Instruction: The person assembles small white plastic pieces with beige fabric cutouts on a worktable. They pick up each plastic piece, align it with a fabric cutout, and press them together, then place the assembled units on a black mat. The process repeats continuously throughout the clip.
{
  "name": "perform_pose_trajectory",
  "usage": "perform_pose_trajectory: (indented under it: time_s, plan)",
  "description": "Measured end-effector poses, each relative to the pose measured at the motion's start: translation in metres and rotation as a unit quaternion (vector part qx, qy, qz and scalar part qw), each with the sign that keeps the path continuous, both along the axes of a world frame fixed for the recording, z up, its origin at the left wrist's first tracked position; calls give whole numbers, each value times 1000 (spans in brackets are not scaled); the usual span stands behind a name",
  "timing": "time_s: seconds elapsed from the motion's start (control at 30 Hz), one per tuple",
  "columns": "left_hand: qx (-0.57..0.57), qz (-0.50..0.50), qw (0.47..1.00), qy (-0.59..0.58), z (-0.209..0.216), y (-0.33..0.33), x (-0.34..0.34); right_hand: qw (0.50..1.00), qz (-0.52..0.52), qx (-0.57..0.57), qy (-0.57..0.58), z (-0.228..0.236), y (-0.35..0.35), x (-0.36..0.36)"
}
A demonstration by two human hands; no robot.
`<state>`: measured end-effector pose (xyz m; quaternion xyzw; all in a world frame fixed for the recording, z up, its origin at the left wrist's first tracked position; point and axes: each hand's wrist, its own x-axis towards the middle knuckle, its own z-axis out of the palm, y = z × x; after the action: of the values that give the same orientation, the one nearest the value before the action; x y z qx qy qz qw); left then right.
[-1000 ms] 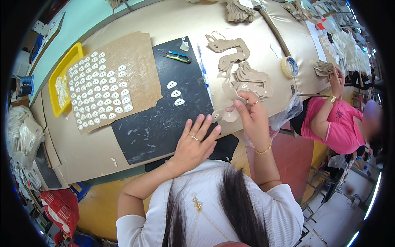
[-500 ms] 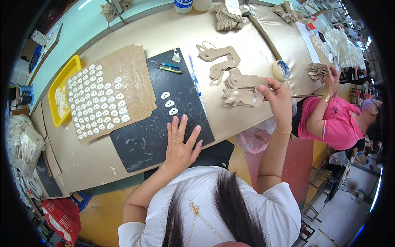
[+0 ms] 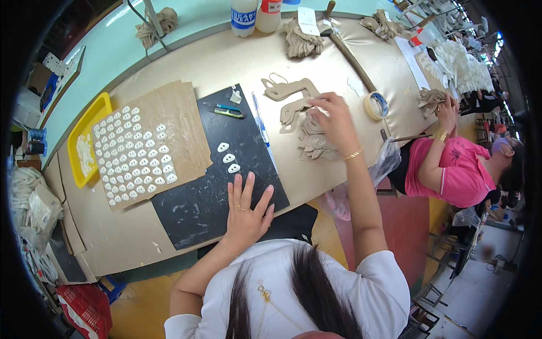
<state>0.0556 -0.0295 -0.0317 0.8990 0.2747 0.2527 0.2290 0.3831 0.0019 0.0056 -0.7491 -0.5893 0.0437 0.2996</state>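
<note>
My left hand [image 3: 247,208] lies flat with fingers spread on the near part of a black board [image 3: 186,209]. Just beyond its fingertips, three small white rounded-triangle pieces with dark holes [image 3: 228,158] form a short column. My right hand [image 3: 337,125] hovers over the tan cut pieces, its fingers bent and smeared by motion; whether they grip one is unclear. Beneath and beside it sits a stack of tan cut pieces [image 3: 317,148]. More curved tan pieces [image 3: 288,90] lie to its left, partly covered by the fingers.
Rows of white pieces cover a brown sheet [image 3: 189,124], beside a yellow tray [image 3: 104,104]. Thread snips [image 3: 226,110], a pen [image 3: 259,118], a tape roll [image 3: 375,105] and a hammer [image 3: 353,59] lie around. A co-worker in pink [image 3: 463,164] stands at right, holding tan pieces.
My right hand has moved left from the tan stack toward the curved pieces, turning palm down. My left hand stays on the board. The view has shifted slightly.
</note>
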Motion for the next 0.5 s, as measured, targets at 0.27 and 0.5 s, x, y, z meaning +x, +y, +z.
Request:
perform_pose_trajectory:
  time_s: [0.27,0.5]
  plan:
    - [7,22,1000,-5,1,-2,-2,978,86,-55,-182,-16,38,-9]
    - [10,-14,1000,4,1,1,-1,977,113,-15,-182,-19,32,-5]
